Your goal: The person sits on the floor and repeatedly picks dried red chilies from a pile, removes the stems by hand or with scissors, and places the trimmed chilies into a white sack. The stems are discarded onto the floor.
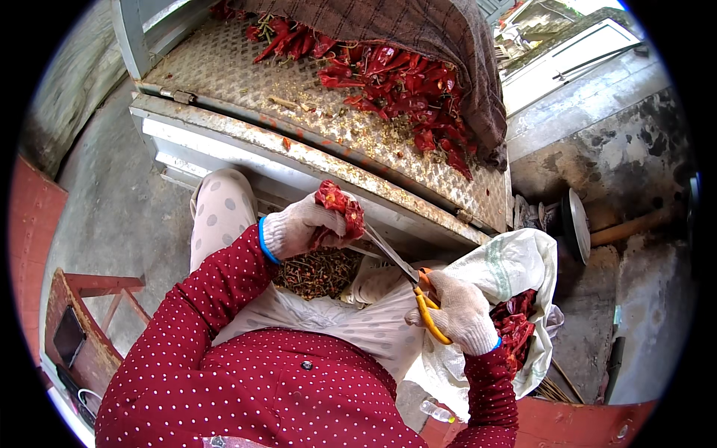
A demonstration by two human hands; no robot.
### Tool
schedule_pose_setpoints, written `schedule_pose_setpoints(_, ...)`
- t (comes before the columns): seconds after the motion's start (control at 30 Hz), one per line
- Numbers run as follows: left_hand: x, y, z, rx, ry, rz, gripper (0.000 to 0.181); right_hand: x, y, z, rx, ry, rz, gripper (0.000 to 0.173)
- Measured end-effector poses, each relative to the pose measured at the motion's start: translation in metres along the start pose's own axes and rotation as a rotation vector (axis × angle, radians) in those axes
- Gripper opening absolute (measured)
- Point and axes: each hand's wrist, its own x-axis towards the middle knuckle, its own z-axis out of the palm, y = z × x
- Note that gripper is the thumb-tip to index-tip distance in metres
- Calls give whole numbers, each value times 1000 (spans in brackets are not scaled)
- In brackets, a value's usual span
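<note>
My left hand (305, 224), in a white knit glove with a blue cuff, grips a small bunch of dried red chili peppers (340, 210). Gloved as well, my right hand (456, 308) holds scissors (428, 313) with yellow-orange handles. The blades point up and left, their tips close to the peppers; whether they touch cannot be told. Below the hands, between my knees, lies a heap of cut stems and pepper bits (319, 271). A white woven sack (515, 255) beside my right arm contains red peppers (514, 327).
Before me stands a metal truck bed (213, 73) with a lowered side panel (313, 168). Many red peppers (403, 84) lie on it, partly under a brown cloth (437, 25). Left is a wooden stool (84, 330) with a phone (69, 336). A plastic bottle (436, 410) lies behind right.
</note>
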Motion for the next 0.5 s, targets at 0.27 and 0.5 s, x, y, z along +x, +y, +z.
schedule_pose_setpoints(0.27,-1,5,3,52,-36,49,17,1,-2,-1,-83,30,-34,61)
schedule_pose_setpoints(0.5,2,9,2,107,-50,25,17,-1,-8,-6,-109,72,-25,59)
